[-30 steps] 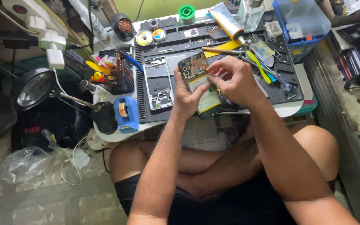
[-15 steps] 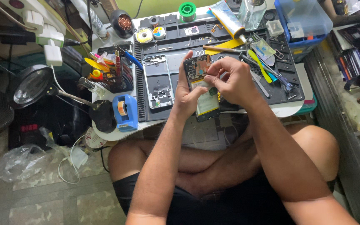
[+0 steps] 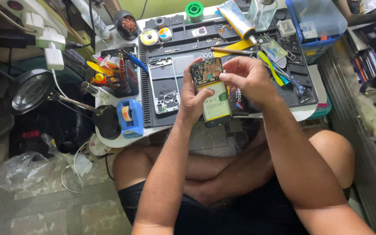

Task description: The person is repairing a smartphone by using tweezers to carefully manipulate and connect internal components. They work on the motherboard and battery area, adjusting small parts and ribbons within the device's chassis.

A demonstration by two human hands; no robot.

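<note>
1. An opened smartphone [image 3: 212, 93], back cover off with its circuit board and pale battery exposed, was held above the near edge of the black repair mat [image 3: 188, 43] in the head view.
2. The left hand [image 3: 193, 101] was wrapped around the phone's left edge, cradling it from 9 o'clock.
3. The right hand [image 3: 246, 78] sat at 2 o'clock of the phone, its fingertips [image 3: 223, 76] pinched together at the board; what they pinched, I could not tell.
4. A bare phone frame [image 3: 165, 85] lay on the mat at 9 o'clock of the phone, and a blue tape dispenser [image 3: 130, 117] sat further out toward 8 o'clock.

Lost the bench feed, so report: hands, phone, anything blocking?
Left hand grips opened phone above black work mat. Right hand fingertips pinch at its upper board. Nothing blocking.
</note>
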